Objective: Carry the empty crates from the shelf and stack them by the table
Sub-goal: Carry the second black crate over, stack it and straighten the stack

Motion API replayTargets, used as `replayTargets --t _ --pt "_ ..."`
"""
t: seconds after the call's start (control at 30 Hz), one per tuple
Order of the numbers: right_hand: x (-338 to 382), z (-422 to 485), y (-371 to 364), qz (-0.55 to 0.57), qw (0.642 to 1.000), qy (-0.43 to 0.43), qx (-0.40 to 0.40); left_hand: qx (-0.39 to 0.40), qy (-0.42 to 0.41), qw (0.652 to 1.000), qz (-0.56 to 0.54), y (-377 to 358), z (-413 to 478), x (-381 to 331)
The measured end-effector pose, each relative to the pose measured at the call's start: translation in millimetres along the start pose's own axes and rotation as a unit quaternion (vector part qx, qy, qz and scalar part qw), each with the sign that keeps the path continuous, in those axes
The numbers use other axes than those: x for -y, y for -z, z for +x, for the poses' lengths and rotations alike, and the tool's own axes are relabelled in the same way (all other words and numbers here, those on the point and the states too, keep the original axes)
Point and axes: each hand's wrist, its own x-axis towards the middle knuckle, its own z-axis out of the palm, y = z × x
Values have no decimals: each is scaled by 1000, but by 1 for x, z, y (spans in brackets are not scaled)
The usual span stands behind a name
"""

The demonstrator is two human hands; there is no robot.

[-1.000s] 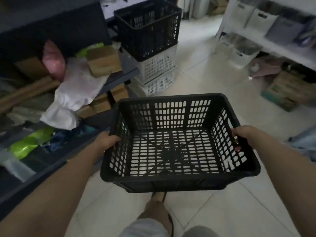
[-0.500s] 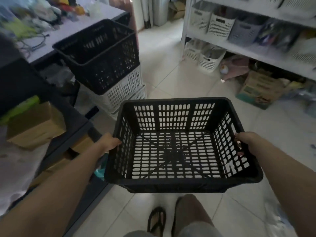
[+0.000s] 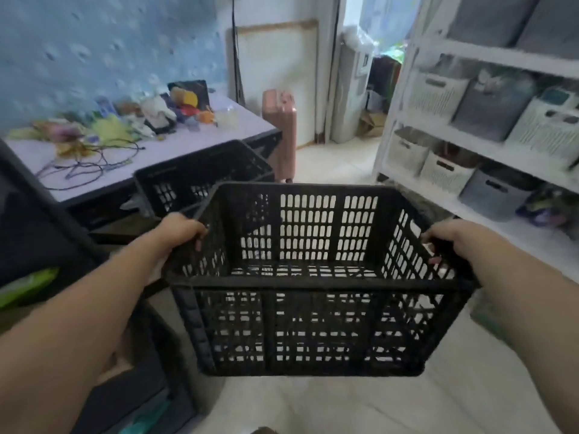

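Crate, black (image 3: 308,311), slotted and empty, held level in the air between both hands above the pale tiled floor (image 3: 360,408). Left hand (image 3: 180,231) clasps the left rim, its fingers (image 3: 198,244) curled over the edge and shut on it; right hand (image 3: 451,242) grips the right rim likewise, fingers (image 3: 434,260) hooked inside the wall. Beyond the held crate, a second black crate (image 3: 200,177) stands beside the tabletop (image 3: 188,142), which carries tangled cables and blurred small items. Far right: white shelving (image 3: 470,145) with several white and grey bins. Farther back, a pink suitcase (image 3: 279,120). No legible writing.
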Motion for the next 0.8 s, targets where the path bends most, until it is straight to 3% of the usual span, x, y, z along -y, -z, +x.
replayTargets --t 0.17,0.3,0.57,0.8 --pt "139 14 37 -13 993 117 11 -98 -42 994 -33 76 28 -77" --pt "236 24 26 9 978 207 -14 -185 -48 980 -49 130 63 -103" --pt "395 68 -56 57 954 292 -18 -286 -30 954 -84 226 155 -91" --pt "492 121 -124 56 947 318 -5 -327 52 941 -65 250 230 -59"
